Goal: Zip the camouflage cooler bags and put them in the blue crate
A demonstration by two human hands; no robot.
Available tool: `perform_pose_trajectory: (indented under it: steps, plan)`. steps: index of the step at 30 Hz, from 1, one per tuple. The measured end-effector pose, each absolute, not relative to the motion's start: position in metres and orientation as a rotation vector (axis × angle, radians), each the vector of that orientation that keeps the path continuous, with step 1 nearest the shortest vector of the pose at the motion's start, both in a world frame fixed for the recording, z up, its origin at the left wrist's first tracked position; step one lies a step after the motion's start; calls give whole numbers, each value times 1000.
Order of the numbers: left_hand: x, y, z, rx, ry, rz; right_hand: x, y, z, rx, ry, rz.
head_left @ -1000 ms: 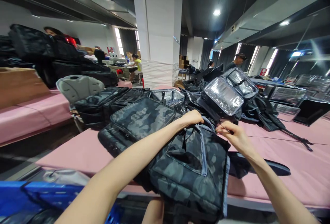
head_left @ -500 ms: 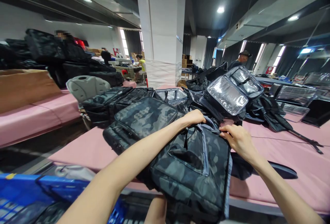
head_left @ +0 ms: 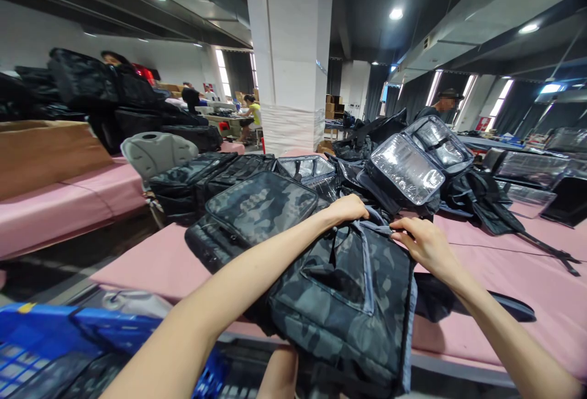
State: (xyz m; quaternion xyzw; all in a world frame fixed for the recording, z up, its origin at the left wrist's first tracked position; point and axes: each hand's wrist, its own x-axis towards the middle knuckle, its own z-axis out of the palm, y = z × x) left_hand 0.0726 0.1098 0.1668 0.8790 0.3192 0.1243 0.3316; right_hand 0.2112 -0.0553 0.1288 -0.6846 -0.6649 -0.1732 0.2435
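Observation:
A dark camouflage backpack [head_left: 339, 319] with grey-blue edge binding lies across the front edge of the pink table, its lower part hanging over. My left hand [head_left: 351, 208] is closed on the bound edge at its far end, fingers partly hidden by the fabric. My right hand [head_left: 419, 237] pinches the same bound edge at the far right corner, thumb against fingers. Between the two hands the binding stretches in a short strip. A second camouflage bag [head_left: 261, 209] lies closed to the left, under my left forearm.
Bags with shiny silver lining [head_left: 408, 169] are piled behind my hands on the pink table [head_left: 495, 252]. A blue plastic basket [head_left: 82, 331] stands low at left. A grey chair [head_left: 158, 151], a cardboard box [head_left: 46, 154] and a white pillar [head_left: 288, 56] stand beyond. A person [head_left: 443, 104] is at the back right.
The view has shifted slightly. The binding between my hands now looks straighter and tauter; both hands keep their hold on the backpack's edge.

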Motion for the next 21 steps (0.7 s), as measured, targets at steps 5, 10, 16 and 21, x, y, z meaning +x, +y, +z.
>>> perform_pose_trajectory:
  steps: [5,10,16,21]
  plan:
    - [74,109,166,2301,837,315,208,-55,133,-1836,-1809,-371]
    - [56,107,176,2435,582,385,214,-75,132,-1658,-1445,-49]
    - [6,87,180,2833,-259,332,231,-93,115,-1633,-1383,101]
    - [1,76,162,3034,-205,187,235,-92,104,-1729,-1536,61]
